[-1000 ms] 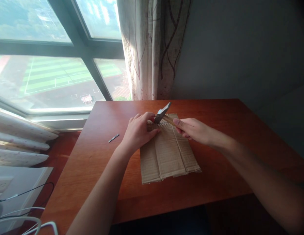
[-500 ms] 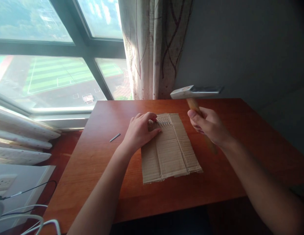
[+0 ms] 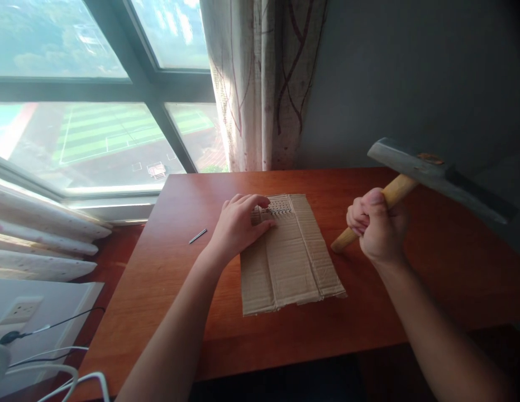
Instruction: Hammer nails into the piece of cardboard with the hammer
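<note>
My right hand (image 3: 379,231) is wrapped around the wooden handle of a hammer (image 3: 435,170), raised over the right part of the table, its metal head tilted down to the right. My left hand (image 3: 241,223) lies on the upper left of a flat piece of corrugated cardboard (image 3: 291,262), thumb and fingers apart. Near its fingertips the cardboard bears rows of small dark dots (image 3: 280,206); whether they are holes or nail heads I cannot tell. Left of my left forearm lies a short, thin metal rod (image 3: 198,236).
The reddish-brown wooden table (image 3: 159,296) stands by a window (image 3: 117,128) with a patterned curtain (image 3: 251,84). White cables (image 3: 75,371) and a wall socket (image 3: 20,310) are at the lower left. A dark grey wall (image 3: 410,72) rises behind.
My right hand has moved right with the hammer, which has swung so its head now points away to the right. My left hand and the cardboard have stayed in place.
</note>
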`<action>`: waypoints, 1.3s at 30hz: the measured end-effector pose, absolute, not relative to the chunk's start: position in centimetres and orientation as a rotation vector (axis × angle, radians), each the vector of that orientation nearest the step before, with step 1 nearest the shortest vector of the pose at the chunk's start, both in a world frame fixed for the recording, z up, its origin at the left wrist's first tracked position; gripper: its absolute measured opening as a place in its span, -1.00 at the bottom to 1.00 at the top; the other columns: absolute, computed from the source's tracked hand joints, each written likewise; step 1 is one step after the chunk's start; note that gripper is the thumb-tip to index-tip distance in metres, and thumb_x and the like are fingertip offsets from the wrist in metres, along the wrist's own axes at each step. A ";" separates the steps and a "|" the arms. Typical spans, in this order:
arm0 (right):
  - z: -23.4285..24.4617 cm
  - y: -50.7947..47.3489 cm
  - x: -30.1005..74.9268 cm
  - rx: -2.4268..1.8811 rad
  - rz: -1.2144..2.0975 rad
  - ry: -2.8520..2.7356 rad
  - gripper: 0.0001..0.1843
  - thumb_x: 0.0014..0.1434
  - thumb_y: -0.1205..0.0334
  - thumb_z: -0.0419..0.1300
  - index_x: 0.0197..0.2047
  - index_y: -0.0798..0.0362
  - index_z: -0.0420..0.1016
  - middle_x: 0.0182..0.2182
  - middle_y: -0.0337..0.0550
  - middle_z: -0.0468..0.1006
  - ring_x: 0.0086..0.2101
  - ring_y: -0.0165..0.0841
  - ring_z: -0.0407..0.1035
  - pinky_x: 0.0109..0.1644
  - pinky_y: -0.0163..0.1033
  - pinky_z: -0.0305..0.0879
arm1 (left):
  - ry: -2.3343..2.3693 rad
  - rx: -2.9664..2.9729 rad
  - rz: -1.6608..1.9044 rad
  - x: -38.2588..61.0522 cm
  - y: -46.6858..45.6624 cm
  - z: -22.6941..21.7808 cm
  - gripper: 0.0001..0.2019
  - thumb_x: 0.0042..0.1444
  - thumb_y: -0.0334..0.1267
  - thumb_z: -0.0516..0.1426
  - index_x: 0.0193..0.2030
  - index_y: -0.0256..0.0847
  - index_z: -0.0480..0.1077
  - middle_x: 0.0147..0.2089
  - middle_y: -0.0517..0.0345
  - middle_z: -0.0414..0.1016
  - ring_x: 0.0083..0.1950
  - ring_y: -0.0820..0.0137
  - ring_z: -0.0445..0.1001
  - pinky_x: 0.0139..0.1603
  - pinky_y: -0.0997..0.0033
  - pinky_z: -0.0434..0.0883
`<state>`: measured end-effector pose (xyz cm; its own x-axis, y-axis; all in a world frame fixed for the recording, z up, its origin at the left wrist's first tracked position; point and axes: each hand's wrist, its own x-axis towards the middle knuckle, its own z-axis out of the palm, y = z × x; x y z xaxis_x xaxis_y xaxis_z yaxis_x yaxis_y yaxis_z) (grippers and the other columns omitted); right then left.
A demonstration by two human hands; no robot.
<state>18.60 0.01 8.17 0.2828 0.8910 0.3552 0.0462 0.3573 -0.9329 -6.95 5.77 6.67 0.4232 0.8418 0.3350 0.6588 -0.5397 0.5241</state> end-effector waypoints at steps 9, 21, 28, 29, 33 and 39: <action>7.9 -0.7 18.8 -1.121 0.636 -1.133 -0.50 0.29 -0.17 0.08 -0.49 -0.07 -0.02 -0.68 -0.42 -0.06 -0.69 -0.48 -0.13 -0.59 -0.25 -0.17 | 1.732 2.277 0.923 -12.5 6.1 8.0 -0.83 0.19 -0.27 0.10 -0.11 -0.10 0.45 -0.17 0.11 0.58 -0.29 0.36 0.49 -0.24 0.32 0.39; 7.6 -0.7 19.2 -0.990 0.669 -1.072 -0.52 0.31 -0.07 0.12 -0.50 -0.04 0.02 -0.68 -0.41 -0.05 -0.69 -0.50 -0.12 -0.60 -0.26 -0.20 | 2.168 2.327 0.050 -16.6 2.8 4.4 -0.75 0.24 -0.14 0.02 -0.20 -0.05 0.52 -0.11 0.01 0.58 -0.29 0.18 0.53 -0.42 0.27 0.24; 7.8 -0.8 19.0 -1.062 0.652 -1.086 -0.53 0.29 -0.11 0.12 -0.48 -0.06 0.03 -0.67 -0.41 -0.03 -0.69 -0.49 -0.09 -0.61 -0.24 -0.15 | 2.206 2.311 -0.014 -16.1 2.7 4.9 -0.70 0.28 -0.14 -0.03 -0.15 -0.06 0.53 -0.10 -0.03 0.57 -0.24 0.11 0.55 -0.40 0.26 0.27; 7.8 -0.8 19.0 -1.045 0.659 -1.085 -0.54 0.29 -0.09 0.13 -0.48 -0.05 0.04 -0.67 -0.41 -0.02 -0.69 -0.49 -0.09 -0.61 -0.24 -0.16 | 2.206 2.316 -0.011 -16.1 2.7 4.8 -0.71 0.27 -0.14 -0.02 -0.15 -0.05 0.53 -0.10 -0.02 0.57 -0.24 0.11 0.55 -0.41 0.26 0.27; 7.7 -0.7 19.1 -1.006 0.673 -1.077 -0.54 0.30 -0.05 0.14 -0.50 -0.04 0.06 -0.68 -0.41 -0.02 -0.69 -0.51 -0.09 -0.61 -0.26 -0.16 | 2.208 2.350 -0.031 -16.2 2.8 4.5 -0.72 0.27 -0.15 -0.01 -0.16 -0.04 0.53 -0.09 0.01 0.59 -0.24 0.14 0.56 -0.42 0.29 0.25; 7.2 -0.3 19.4 -0.832 0.692 -1.075 -0.56 0.29 0.04 0.19 -0.52 -0.01 0.11 -0.71 -0.45 0.00 -0.72 -0.55 -0.11 -0.66 -0.32 -0.23 | 2.234 2.303 -0.111 -16.3 2.9 4.2 -0.67 0.27 -0.16 -0.05 -0.08 -0.07 0.53 0.00 0.01 0.58 -0.17 0.11 0.57 -0.37 0.25 0.29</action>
<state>19.43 -0.30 7.20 0.3290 0.8204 0.4677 -0.0863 0.5193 -0.8502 -16.26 2.90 4.18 0.0302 0.9995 -0.0021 0.9948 -0.0303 -0.0973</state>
